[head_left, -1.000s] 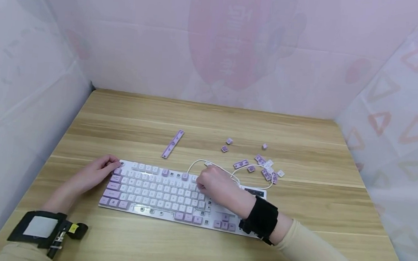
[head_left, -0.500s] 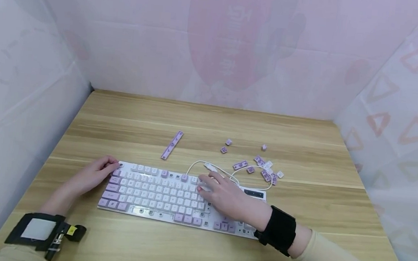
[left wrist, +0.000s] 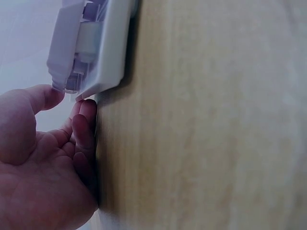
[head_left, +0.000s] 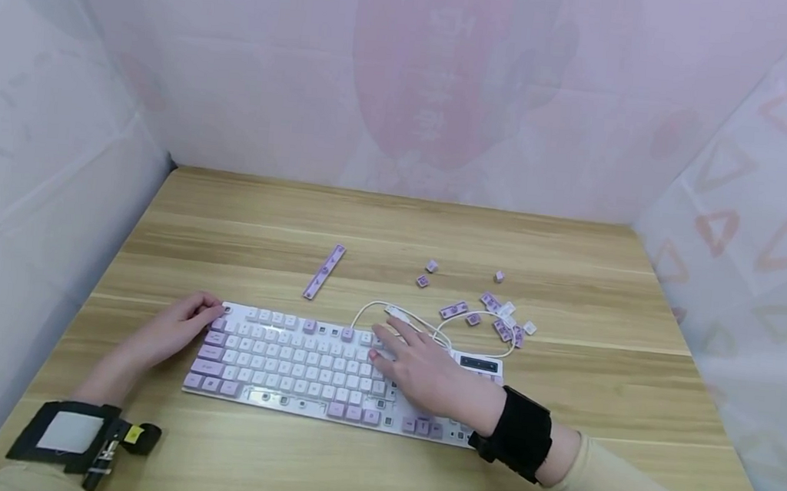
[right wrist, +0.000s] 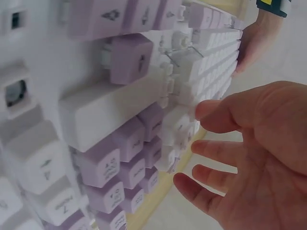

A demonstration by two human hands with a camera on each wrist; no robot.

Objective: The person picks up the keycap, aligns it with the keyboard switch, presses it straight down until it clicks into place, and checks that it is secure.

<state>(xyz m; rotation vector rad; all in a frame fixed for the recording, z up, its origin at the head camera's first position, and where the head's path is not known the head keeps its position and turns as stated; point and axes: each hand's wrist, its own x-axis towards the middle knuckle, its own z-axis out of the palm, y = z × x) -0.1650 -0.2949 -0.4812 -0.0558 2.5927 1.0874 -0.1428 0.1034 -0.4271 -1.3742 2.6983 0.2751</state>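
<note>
A white and purple keyboard (head_left: 308, 362) lies on the table, with several bare switches where keycaps are absent. My left hand (head_left: 175, 328) pinches its far left corner; in the left wrist view the thumb (left wrist: 48, 97) is at the upper edge and the fingertips at the case's underside. Over the right half of the keyboard is my right hand (head_left: 428, 371), fingers spread and holding nothing. In the right wrist view its thumb (right wrist: 216, 115) is close to the white keycaps. A long white bar-shaped keycap (right wrist: 110, 108) lies among purple keycaps there, hidden under the hand in the head view.
Loose purple and white keycaps (head_left: 501, 327) lie in a cluster beyond the keyboard's right end, with several single ones near them. A long purple keycap strip (head_left: 324, 272) lies further left. The white cable (head_left: 364, 309) loops behind the keyboard. Fabric walls (head_left: 259, 104) surround the table.
My right hand has gone from bunched fingers near the keyboard's upper rows to spread fingers, shifting slightly right and towards me. The left hand stays at the corner.
</note>
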